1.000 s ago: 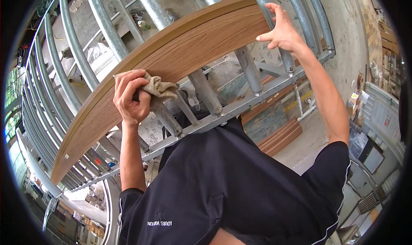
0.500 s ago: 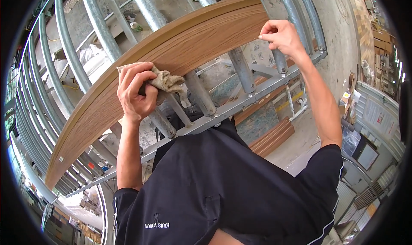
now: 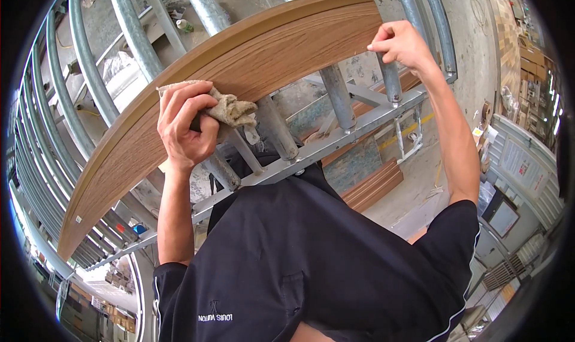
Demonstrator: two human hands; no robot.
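A long wood-grain board [image 3: 299, 48] with a brown edge strip lies across the metal rollers. On its near side, left of the middle, my left hand [image 3: 187, 123] is closed round a crumpled beige cloth [image 3: 230, 108], which rests against the board. My right hand [image 3: 404, 45] is up beside the board's right end, just off its corner. Thumb and forefinger are pinched together there; whether anything tiny is between them I cannot make out.
Galvanised rollers [image 3: 133, 30] run side by side in a frame whose near rail [image 3: 317, 156] passes just before my body. Below it on the floor lie stacked brown boards [image 3: 374, 186]. A small bottle [image 3: 184, 25] stands beyond the rollers; cartons [image 3: 532, 63] are at the far right.
My right hand has shifted slightly right and up, away from the board's end. The left hand, still holding the cloth, has moved only a little, and the view has shifted slightly.
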